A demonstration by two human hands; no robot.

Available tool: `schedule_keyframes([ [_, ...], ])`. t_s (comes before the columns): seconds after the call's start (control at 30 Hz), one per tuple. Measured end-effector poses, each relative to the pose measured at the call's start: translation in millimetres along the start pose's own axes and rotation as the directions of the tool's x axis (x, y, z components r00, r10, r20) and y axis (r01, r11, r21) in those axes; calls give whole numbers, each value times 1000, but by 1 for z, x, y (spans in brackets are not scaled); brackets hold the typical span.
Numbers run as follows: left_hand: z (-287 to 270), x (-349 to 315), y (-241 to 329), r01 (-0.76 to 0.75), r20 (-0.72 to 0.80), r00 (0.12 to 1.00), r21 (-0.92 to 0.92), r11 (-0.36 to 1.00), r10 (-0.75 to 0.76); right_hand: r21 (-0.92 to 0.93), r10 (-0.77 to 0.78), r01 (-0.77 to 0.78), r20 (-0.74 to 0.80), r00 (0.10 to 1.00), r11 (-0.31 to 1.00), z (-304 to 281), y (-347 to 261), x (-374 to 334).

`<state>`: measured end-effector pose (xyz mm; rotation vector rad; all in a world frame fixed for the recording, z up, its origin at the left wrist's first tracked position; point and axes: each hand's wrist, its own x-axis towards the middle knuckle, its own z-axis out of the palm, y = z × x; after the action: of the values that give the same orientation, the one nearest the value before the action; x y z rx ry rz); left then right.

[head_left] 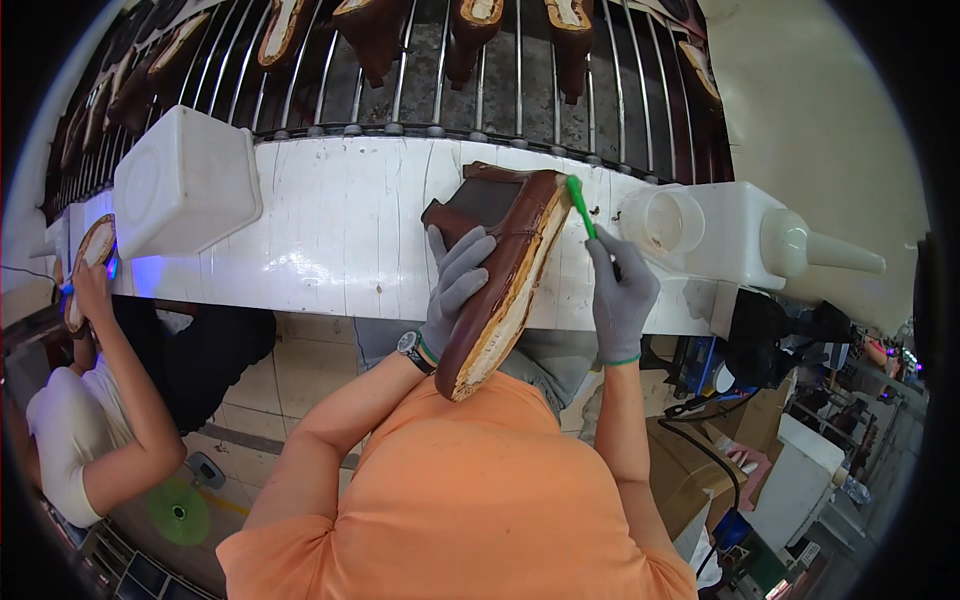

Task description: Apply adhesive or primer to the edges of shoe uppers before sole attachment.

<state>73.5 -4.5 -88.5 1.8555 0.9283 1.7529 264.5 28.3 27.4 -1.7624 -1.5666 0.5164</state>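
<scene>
A dark brown leather shoe (519, 234) is tilted over the front edge of the white bench, its pale unfinished underside turned to the right. My left hand (459, 290), in a grey glove, is closed around the upper, fingers spread along its left side. In my gloved right hand (622, 295) is a green-handled brush (582, 206), held between thumb and fingers. The head of the brush meets the rim of the underside at the shoe's far end. Whether bristles touch the surface is too small to tell.
Beyond the white bench (330, 220) runs a roller conveyor (420, 85) carrying several brown shoes. A clear plastic cup (662, 222) stands by a white bottle (745, 232) at right. A white plastic container (185, 185) stands at left. Farther left, a co-worker's hand (93, 290) holds another shoe.
</scene>
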Motion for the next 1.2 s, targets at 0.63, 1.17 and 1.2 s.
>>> schedule_keyframes([
  [0.63, 0, 24, 18, -28, -46, 998, 111, 993, 33, 249, 174, -204, 138, 975, 947, -8, 3, 18],
  [1.17, -3, 15, 3, 60, -7, 998, 53, 997, -60, 279, -89, -27, 394, 915, 960, -51, -54, -36],
  [1.2, -2, 17, 4, 37, -10, 999, 39, 999, -37, 265, -79, -34, 401, 913, 964, -49, -51, -35],
])
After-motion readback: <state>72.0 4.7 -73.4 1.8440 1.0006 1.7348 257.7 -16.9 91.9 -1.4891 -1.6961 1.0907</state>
